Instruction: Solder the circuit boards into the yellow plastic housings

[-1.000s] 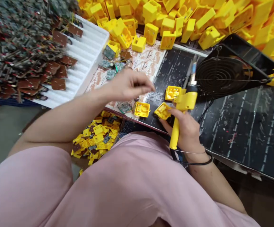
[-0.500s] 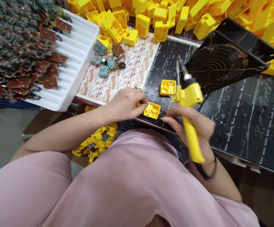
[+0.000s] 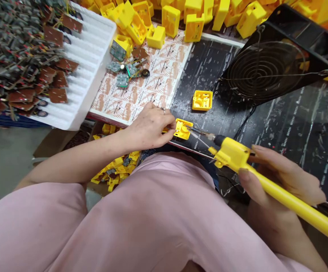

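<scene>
My right hand (image 3: 280, 177) is wrapped round a yellow soldering gun (image 3: 234, 153). Its metal tip and the thin feed tube beside it reach leftward to a small yellow plastic case (image 3: 183, 129) near the table's front edge. The tip is at the right part of that case; whether it touches cannot be told. With thumb and finger closed, my left hand (image 3: 154, 126) grips the case at its left side, the fingertips partly hiding it. Just behind, a second yellow case (image 3: 202, 100) lies with its hollow side up, apart from both hands.
A black fan (image 3: 266, 68) stands at the back right. Many yellow cases (image 3: 171, 20) are heaped along the back. Left are a white foam tray (image 3: 92, 71) piled with wired circuit boards and a few loose boards (image 3: 123, 80). Below the table edge sits a box of yellow parts (image 3: 115, 170).
The soldering gun has swung from pointing up and away to pointing left, its tip now at the near case. My right hand has shifted right and toward me. My left hand stays at the case.
</scene>
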`<state>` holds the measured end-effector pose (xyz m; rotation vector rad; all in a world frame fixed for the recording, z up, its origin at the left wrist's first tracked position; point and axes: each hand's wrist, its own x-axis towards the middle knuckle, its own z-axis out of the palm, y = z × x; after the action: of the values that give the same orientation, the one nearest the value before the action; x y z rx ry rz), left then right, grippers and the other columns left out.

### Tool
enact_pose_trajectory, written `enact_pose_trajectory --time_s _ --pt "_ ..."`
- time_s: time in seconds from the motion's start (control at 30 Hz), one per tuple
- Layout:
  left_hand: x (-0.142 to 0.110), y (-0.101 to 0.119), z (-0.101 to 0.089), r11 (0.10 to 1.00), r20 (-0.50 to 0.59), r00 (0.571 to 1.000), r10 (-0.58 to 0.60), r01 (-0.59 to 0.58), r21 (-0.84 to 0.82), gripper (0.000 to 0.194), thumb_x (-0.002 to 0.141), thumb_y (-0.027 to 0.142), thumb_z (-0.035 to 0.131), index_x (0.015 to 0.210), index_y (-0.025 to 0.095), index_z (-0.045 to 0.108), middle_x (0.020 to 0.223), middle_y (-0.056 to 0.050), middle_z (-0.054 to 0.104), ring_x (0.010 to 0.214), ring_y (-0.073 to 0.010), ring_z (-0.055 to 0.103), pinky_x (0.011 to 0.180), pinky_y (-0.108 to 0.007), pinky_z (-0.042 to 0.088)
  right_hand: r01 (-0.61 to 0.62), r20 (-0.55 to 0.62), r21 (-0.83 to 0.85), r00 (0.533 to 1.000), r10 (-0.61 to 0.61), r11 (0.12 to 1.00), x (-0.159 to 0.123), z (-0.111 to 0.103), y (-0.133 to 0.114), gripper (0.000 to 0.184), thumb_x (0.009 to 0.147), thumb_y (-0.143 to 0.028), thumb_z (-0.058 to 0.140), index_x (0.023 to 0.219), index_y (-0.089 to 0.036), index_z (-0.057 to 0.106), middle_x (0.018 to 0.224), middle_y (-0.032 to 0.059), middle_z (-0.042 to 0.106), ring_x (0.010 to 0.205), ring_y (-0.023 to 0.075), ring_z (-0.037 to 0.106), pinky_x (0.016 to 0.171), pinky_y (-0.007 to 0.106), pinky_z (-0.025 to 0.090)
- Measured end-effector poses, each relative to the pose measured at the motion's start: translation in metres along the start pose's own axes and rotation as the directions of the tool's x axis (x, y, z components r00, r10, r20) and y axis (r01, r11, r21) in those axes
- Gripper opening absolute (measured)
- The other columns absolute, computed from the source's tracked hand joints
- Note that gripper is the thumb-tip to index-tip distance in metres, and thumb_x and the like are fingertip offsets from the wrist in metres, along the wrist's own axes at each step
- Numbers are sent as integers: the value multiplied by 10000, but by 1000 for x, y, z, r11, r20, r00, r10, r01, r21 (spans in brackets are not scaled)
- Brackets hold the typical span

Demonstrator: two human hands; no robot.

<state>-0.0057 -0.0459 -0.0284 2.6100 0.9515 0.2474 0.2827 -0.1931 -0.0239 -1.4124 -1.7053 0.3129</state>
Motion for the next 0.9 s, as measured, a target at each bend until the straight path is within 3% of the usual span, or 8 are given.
enact_pose_trajectory --time_s 0.1,0.2,0.3,0.43,0.63,0.77,0.9 --pt "2 0 -1 1000 -2 1000 11 -11 -2 272 909 271 484 829 180 728 760 -32 731 722 -192 658 784 -379 348 249 78 90 963 -256 964 14 8 -6 429 925 -167 789 1333 -276 710 855 6 802 697 195 780 578 285 639" --pt "4 1 -2 1000 14 1000 23 -23 17 267 901 262 482 828 174 723 735 -33 712 709 -196 651 778 -378 350 342 162 156 917 -366 927 21 6 -6 263 941 -143 774 1187 -208 706 803 14 763 705 163 772 610 238 636" --pt "7 2 -2 998 43 999 32 -34 53 265 910 260 483 838 175 724 723 -35 707 710 -203 652 778 -382 356 342 227 116 905 -360 932 21 3 -7 190 922 -109 788 1047 -206 683 866 28 768 756 156 782 680 228 648" --pt "9 3 -3 987 63 995 74 -82 139 251 923 246 494 832 180 719 734 -42 716 729 -216 667 768 -383 365 319 283 79 901 -328 945 22 3 -12 178 940 -117 778 1035 -227 674 913 22 784 793 160 784 735 252 660" --pt "9 3 -2 925 13 979 203 -196 325 328 968 225 433 792 173 705 750 -61 718 695 -228 661 732 -397 368 436 269 74 857 -439 897 31 3 -18 260 860 -54 841 996 -197 673 869 31 773 792 165 768 746 282 665" --pt "9 4 -2 909 39 978 205 -205 364 350 983 232 421 801 173 714 750 -62 715 693 -223 655 726 -390 372 337 294 24 898 -329 941 31 -9 -17 67 1017 -196 703 958 -221 680 841 23 745 772 141 746 747 269 651" --pt "11 4 -5 915 68 979 194 -205 347 337 969 229 434 811 174 726 736 -57 703 689 -220 645 719 -389 379 268 301 -39 922 -244 963 26 -16 -12 219 1091 -328 594 910 -240 680 804 25 727 753 135 741 716 247 629"
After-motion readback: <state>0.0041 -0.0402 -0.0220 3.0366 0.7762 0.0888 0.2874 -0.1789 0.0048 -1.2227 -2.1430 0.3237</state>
